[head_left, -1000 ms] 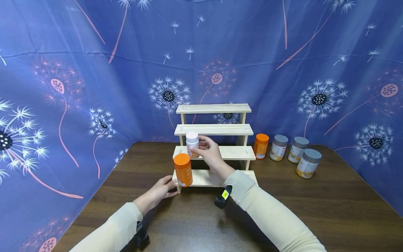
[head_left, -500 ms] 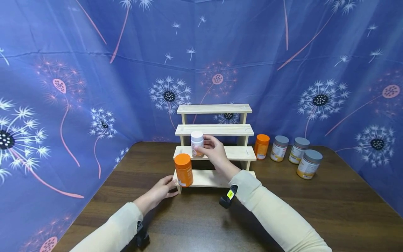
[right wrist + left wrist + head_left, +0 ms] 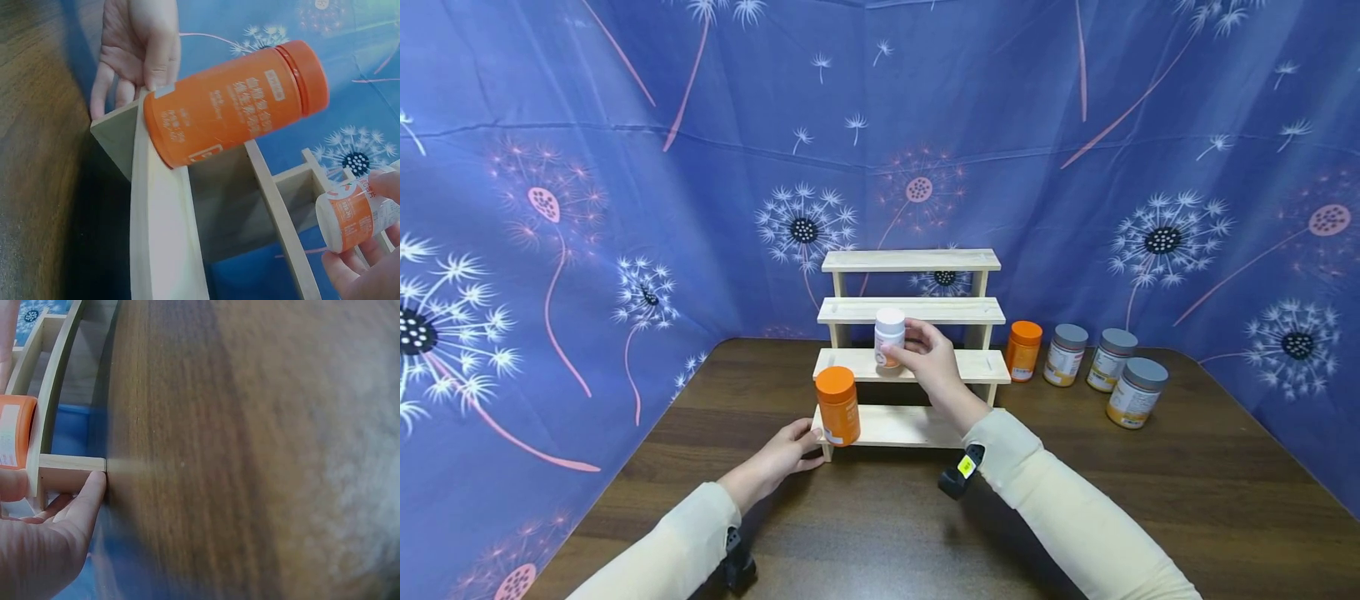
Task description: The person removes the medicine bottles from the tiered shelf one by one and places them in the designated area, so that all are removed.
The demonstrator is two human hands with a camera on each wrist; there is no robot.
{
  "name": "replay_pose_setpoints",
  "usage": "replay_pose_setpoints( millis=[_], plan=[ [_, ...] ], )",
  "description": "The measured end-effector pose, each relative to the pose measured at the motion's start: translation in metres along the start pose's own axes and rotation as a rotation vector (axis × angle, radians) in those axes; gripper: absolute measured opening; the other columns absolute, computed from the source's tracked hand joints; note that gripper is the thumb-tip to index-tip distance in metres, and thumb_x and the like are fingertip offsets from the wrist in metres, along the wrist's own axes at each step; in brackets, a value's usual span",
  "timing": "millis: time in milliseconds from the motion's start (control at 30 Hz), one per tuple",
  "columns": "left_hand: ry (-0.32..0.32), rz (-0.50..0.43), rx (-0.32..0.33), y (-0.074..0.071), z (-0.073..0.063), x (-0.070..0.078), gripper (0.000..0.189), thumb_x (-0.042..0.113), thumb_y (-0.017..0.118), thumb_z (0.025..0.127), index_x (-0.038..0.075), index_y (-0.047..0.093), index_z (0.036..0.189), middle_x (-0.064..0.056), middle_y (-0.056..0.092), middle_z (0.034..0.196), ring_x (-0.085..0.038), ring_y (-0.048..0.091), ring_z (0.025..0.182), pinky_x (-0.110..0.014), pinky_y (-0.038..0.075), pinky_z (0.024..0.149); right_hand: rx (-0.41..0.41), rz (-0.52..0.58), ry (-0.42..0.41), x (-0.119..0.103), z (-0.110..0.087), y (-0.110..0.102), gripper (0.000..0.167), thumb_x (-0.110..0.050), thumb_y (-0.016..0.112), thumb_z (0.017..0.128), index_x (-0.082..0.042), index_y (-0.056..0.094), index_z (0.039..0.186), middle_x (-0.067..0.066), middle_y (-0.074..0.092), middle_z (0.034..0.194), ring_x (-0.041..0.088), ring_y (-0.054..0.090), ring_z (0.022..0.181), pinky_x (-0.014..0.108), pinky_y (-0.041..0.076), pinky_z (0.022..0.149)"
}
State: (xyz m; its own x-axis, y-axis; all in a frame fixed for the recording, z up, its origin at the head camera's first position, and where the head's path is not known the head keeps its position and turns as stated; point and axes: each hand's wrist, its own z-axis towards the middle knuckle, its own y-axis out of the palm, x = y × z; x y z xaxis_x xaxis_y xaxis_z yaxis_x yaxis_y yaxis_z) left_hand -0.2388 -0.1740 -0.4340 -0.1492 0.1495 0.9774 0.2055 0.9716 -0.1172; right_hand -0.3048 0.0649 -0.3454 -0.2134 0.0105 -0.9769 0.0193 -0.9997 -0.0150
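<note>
A small white bottle [image 3: 890,340] with a white cap and orange-and-white label is held upright by my right hand [image 3: 931,360], thumb in front. It is in front of the second step from the bottom of the wooden step shelf [image 3: 917,425]; whether its base touches that step I cannot tell. In the right wrist view the bottle's label [image 3: 353,212] faces the camera. An orange jar [image 3: 838,408] with an orange lid stands on the bottom step's left end. Beside it my left hand [image 3: 782,457] grips that end, its thumb by the jar and a finger [image 3: 94,487] against the leg.
Right of the shelf on the brown table [image 3: 865,525] stand an orange jar [image 3: 1023,350] and several grey-lidded jars, the nearest grey-lidded jar [image 3: 1137,392] at the right. A blue dandelion-print cloth [image 3: 880,167] hangs behind and along the sides.
My right hand has carried the white bottle to the right, from above the orange jar toward the middle of the second step. The left hand and orange jar stay in place.
</note>
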Motion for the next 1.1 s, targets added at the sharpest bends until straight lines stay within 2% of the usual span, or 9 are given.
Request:
replay_pose_setpoints(
  millis=[200, 400, 567, 833, 1100],
  plan=[
    [-0.005, -0.006, 0.006, 0.001, 0.0, 0.001, 0.036, 0.009, 0.038, 0.105, -0.009, 0.041, 0.136, -0.028, 0.048, 0.135, -0.041, 0.046, 0.129, -0.044, 0.054, 0.096, 0.015, 0.013, 0.011, -0.003, 0.0, -0.012, 0.058, -0.008, 0.077, 0.082, -0.007, 0.052, 0.135, 0.013, 0.057, 0.131, 0.024, 0.056, 0.114, 0.02, 0.053, 0.086],
    [-0.005, 0.0, -0.004, -0.001, -0.001, 0.001, 0.038, 0.012, 0.038, 0.105, -0.009, 0.04, 0.137, -0.028, 0.048, 0.136, -0.041, 0.046, 0.129, -0.045, 0.053, 0.097, 0.021, 0.015, 0.032, -0.004, -0.001, -0.022, 0.056, -0.009, 0.076, 0.083, -0.006, 0.052, 0.134, 0.013, 0.058, 0.13, 0.022, 0.057, 0.112, 0.014, 0.051, 0.082],
    [-0.015, 0.012, -0.001, -0.001, -0.002, 0.001, 0.039, 0.014, 0.04, 0.105, -0.008, 0.04, 0.137, -0.027, 0.049, 0.135, -0.038, 0.05, 0.125, -0.046, 0.053, 0.097, 0.025, 0.009, 0.033, -0.005, -0.003, -0.031, 0.057, -0.01, 0.076, 0.083, -0.006, 0.052, 0.134, 0.013, 0.058, 0.129, 0.02, 0.057, 0.109, 0.014, 0.052, 0.083],
    [-0.032, 0.014, 0.002, -0.001, 0.0, 0.0, 0.042, 0.017, 0.042, 0.104, -0.006, 0.039, 0.14, -0.025, 0.049, 0.138, -0.038, 0.049, 0.127, -0.044, 0.054, 0.096, 0.044, 0.034, 0.0, -0.001, -0.004, -0.046, 0.057, -0.005, 0.074, 0.084, -0.002, 0.049, 0.136, 0.019, 0.057, 0.13, 0.016, 0.057, 0.104, 0.012, 0.052, 0.081],
    [-0.029, 0.015, 0.0, -0.002, -0.001, 0.001, 0.041, 0.017, 0.041, 0.105, -0.006, 0.04, 0.139, -0.026, 0.048, 0.138, -0.038, 0.049, 0.127, -0.043, 0.054, 0.097, 0.056, -0.006, 0.007, 0.002, -0.006, -0.054, 0.057, -0.008, 0.075, 0.084, -0.003, 0.051, 0.136, 0.019, 0.058, 0.131, 0.021, 0.059, 0.108, 0.012, 0.052, 0.083]
  ],
)
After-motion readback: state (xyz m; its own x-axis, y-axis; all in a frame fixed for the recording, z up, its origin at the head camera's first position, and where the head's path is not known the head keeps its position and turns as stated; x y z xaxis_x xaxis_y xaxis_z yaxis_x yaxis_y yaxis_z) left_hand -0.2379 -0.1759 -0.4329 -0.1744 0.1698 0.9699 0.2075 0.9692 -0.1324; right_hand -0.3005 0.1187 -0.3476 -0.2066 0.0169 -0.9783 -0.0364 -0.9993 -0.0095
